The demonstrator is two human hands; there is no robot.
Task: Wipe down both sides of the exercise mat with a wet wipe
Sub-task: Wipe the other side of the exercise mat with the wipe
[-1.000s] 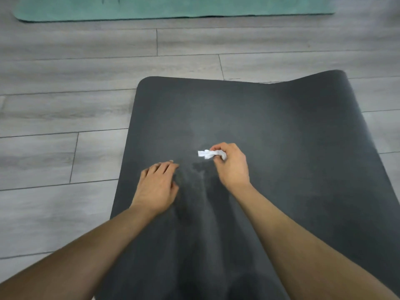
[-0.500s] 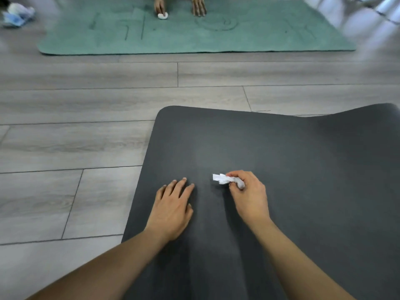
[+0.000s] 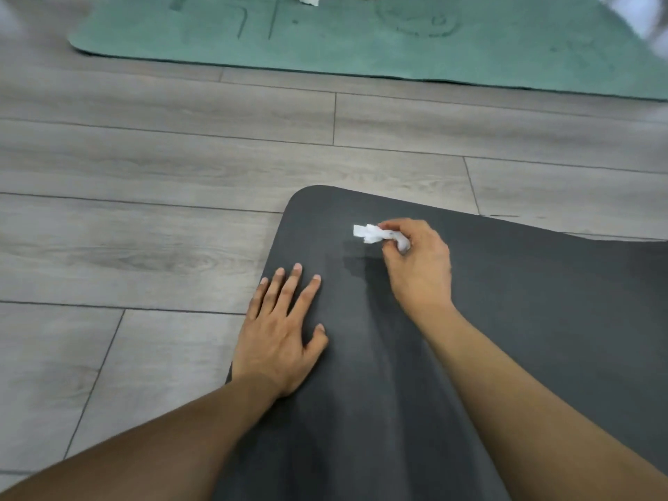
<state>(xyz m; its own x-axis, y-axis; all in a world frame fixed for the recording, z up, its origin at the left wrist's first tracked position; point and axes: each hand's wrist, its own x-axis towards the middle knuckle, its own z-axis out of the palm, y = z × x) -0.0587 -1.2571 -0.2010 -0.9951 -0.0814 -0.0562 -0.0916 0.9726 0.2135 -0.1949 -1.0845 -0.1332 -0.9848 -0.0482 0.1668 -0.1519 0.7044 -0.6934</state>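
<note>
A crumpled wet wipe is being pinched in the right hand near the dark mat's far left corner, while the mat is being pressed by the left hand, fingers spread. The upper face is being wiped; next, fresh strips are probably needed, then flipping.

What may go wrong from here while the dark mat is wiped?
The wet wipe is crumpled small in the right hand, so strokes may leave patches of the dark mat unwiped. The left hand lies flat at the mat's edge; if it lifts, the mat might slide on the floor.
</note>
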